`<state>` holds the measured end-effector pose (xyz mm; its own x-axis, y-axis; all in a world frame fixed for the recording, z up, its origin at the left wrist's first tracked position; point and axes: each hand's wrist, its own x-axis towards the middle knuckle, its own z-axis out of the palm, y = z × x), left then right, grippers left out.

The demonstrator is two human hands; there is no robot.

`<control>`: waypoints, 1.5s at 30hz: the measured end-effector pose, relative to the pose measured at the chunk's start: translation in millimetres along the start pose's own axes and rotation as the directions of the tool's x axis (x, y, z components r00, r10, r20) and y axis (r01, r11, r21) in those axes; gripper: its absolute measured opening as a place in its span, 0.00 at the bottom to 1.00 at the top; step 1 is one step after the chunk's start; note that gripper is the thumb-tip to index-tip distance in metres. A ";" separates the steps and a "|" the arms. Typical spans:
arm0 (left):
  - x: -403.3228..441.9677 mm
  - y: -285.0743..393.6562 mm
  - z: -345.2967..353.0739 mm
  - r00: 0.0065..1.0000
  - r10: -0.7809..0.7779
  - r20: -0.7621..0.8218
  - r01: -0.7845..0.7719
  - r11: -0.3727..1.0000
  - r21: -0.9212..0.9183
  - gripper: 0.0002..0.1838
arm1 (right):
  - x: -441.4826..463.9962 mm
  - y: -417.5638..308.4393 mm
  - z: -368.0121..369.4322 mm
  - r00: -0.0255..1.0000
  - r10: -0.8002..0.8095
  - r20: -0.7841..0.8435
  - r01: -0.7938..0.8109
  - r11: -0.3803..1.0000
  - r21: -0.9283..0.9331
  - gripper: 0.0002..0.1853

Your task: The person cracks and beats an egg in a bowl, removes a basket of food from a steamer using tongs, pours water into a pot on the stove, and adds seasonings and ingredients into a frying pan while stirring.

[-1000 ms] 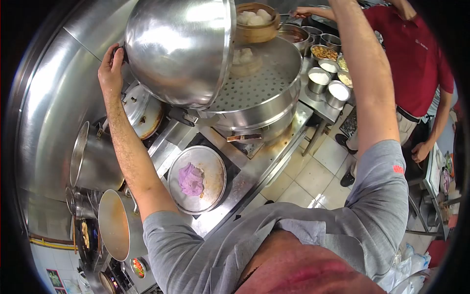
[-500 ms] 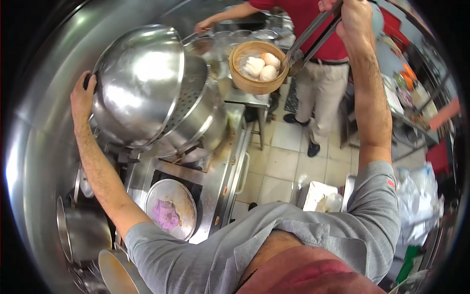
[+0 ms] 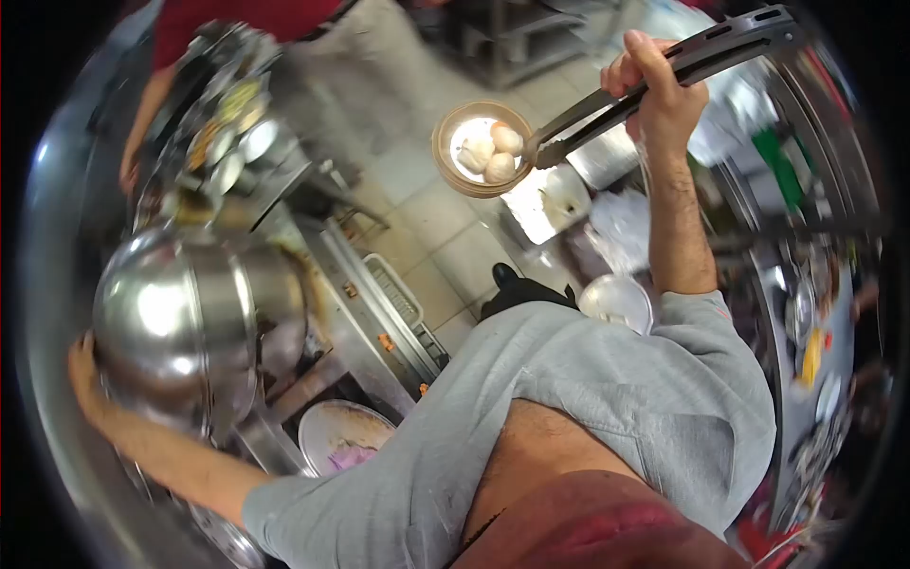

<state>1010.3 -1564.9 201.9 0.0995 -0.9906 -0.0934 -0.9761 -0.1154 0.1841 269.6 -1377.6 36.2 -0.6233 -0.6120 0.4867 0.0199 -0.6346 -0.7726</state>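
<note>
Basket (image 3: pixel 442 156), upper centre, is hanging from tongs (image 3: pixel 735 38) right hand (image 3: pixel 668 85) is squeezing, seemingly needing level carrying; left hand (image 3: pixel 85 370), by lid (image 3: pixel 152 322), unclear.

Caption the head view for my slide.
Right hand grips dark metal tongs holding round bamboo steamer of pale dumplings; left hand at domed silver metal lid.

The setting is a commercial kitchen. Diagnostic features include a large domed metal lid (image 3: pixel 147 346) at nine o'clock, blurred ingredients (image 3: pixel 258 140) at ten, tiled floor (image 3: pixel 412 223) at eleven and a bamboo steamer basket (image 3: pixel 443 156) near twelve.
</note>
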 end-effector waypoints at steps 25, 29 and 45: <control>-302.2 536.4 196.5 0.422 0.907 -0.004 -0.787 0.364 -0.498 0.31 | -281.3 -503.5 -475.3 0.332 -0.794 -0.509 -0.229 0.456 -0.860 0.09; -298.8 576.8 209.4 0.441 0.896 0.053 -0.811 0.423 -0.405 0.30 | -288.6 -554.3 -520.0 0.249 -0.889 -0.385 -0.453 0.244 -0.857 0.13; -471.2 614.7 311.6 0.580 0.797 0.169 -0.666 0.584 -0.464 0.32 | -267.7 -563.1 -889.2 0.058 -0.907 -0.418 -0.428 0.356 -0.831 0.14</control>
<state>303.2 -1146.2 54.1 -0.7526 -0.6545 -0.0727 -0.5463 0.5589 0.6238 -269.8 -436.7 -21.6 -0.3808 0.7374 0.5579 -0.3756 0.4280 -0.8220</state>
